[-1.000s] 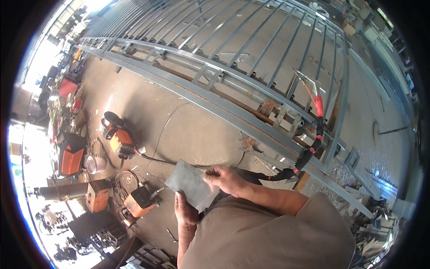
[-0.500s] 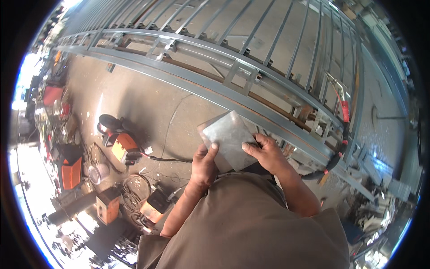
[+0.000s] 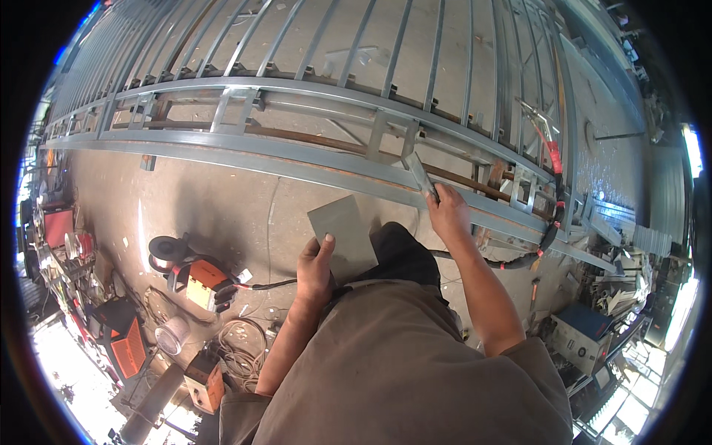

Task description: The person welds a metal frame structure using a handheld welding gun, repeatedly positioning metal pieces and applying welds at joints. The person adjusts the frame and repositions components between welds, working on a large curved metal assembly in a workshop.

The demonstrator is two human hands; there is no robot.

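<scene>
Gripping a grey square plate [image 3: 345, 233] in the left hand [image 3: 317, 268], with the thumb pressed on its face. Grasping a second plate [image 3: 417, 172], tipped nearly edge-on, in the right hand [image 3: 449, 215]. Changed from half a second ago: parted from a two-handed hold on the stacked plates, with the right hand now forward and away from the left. Blocked just ahead of the right hand by the near beam [image 3: 222, 148] of a barred metal frame [image 3: 358, 44]. Crossed, farther right of that hand, by a red-wrapped torch [image 3: 554, 154], trailing a black cable [image 3: 550, 237]. Flanked left of the left hand by an orange-and-black machine [image 3: 204, 288], a pale bucket [image 3: 172, 337] and coiled cable [image 3: 243, 345]. Unable to see the left fingers beneath the plate, or to tell any contact between second plate and beam. Washed out by glare at far lower left.
</scene>
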